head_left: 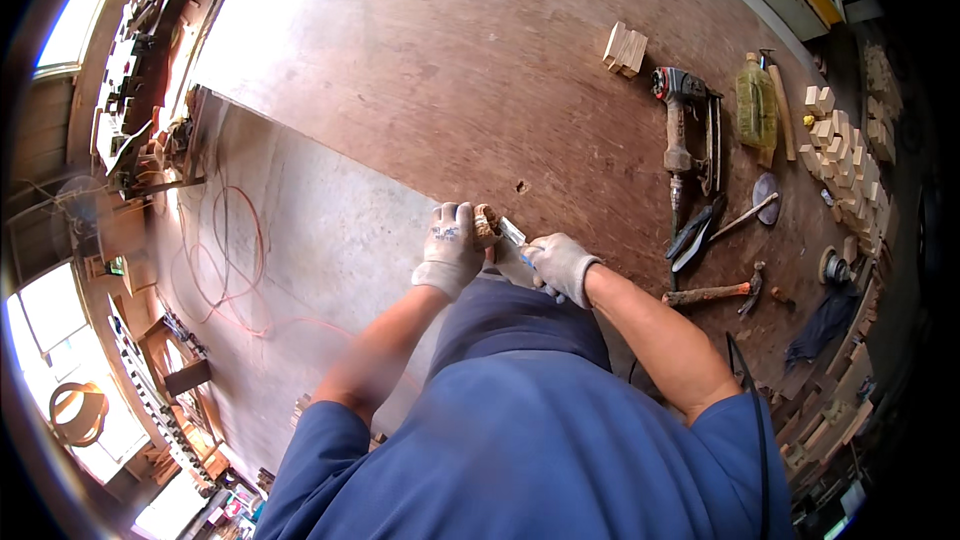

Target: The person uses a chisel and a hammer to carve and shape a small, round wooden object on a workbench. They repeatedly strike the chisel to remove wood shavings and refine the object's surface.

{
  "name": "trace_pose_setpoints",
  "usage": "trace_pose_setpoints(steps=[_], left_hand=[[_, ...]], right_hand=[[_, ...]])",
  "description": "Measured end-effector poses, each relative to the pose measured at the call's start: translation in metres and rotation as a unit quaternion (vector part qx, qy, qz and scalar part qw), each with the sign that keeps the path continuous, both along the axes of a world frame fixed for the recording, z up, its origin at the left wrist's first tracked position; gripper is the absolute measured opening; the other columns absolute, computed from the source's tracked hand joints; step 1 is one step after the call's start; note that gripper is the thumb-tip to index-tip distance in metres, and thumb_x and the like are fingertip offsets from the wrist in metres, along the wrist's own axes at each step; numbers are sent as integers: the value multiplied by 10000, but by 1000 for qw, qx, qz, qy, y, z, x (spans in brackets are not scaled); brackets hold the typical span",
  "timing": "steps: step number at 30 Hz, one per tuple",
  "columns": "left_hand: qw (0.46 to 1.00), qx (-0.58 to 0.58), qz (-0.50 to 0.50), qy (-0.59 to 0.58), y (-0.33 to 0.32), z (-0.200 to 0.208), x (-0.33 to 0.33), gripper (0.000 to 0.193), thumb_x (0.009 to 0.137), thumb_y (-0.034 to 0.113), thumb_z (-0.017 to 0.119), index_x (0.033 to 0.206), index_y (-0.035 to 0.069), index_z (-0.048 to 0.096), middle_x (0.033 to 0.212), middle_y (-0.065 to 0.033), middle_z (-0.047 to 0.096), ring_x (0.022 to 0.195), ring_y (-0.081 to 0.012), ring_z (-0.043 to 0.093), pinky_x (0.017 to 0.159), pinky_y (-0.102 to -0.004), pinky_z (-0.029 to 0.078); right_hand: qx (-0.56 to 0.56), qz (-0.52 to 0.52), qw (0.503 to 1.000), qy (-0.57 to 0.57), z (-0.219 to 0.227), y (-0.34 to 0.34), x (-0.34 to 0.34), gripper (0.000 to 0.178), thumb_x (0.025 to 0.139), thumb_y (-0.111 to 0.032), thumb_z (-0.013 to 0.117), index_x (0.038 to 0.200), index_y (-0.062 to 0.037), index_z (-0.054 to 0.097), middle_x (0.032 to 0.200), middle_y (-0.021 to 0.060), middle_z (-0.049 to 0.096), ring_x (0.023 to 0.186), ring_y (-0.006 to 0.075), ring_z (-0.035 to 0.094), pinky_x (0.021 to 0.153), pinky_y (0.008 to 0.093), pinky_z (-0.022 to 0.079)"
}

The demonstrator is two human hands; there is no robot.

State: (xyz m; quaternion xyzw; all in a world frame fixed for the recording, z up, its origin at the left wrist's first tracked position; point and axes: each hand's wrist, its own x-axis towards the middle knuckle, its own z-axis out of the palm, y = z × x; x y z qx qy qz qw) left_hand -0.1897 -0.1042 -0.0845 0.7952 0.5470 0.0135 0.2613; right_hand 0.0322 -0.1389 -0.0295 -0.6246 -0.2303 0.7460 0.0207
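Observation:
My left hand, in a pale work glove, is closed around a small brown, rough-surfaced wooden piece at the corner of the wooden table. My right hand, gloved as well, grips a tool with a flat silvery blade; its handle is mostly hidden, so I cannot tell whether it is a knife or a chisel. The blade points up and left toward the wooden piece, very close to it. Both hands are in front of my body, over the table's near edge.
Rightward on the table lie a nail gun, a bottle of yellowish liquid, a hammer, dark-handled shears and stacked wooden blocks. More blocks sit farther off. A looped hose lies on the concrete floor.

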Motion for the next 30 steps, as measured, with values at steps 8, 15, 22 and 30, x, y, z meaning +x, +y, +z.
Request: trace_pose_setpoints(steps=[8,15,22,30], left_hand=[[999,0,-25,-38,5,-8,-9,561,744,131,845,1222,46,564,1203,-224,604,1145,-461,583,979,-533,523],[998,-21,-24,-60,13,-12,-12,614,710,208,889,1208,36,573,1214,-220,597,1166,-452,576,973,-534,527],[997,20,-17,-75,16,-4,-6,460,779,124,793,1189,66,591,1142,-224,607,1075,-460,587,904,-543,528],[996,19,12,-86,10,-12,-8,498,783,130,811,1223,71,585,1148,-235,604,1079,-467,594,907,-533,528]], right_hand=[[63,12,998,3,-8,-7,-2,280,1072,-265,539,977,-75,722,713,13,641,564,146,582,530,347,490],[23,7,1000,-5,1,5,-4,296,1038,-266,560,943,-48,736,729,71,677,630,196,641,626,395,533],[369,358,820,-253,-43,-9,-14,316,1072,-245,519,1288,-59,655,823,159,752,773,285,764,665,451,586],[401,296,827,-260,-35,-22,-7,297,1040,-294,532,1179,-77,681,1036,218,769,899,377,767,782,501,596]])
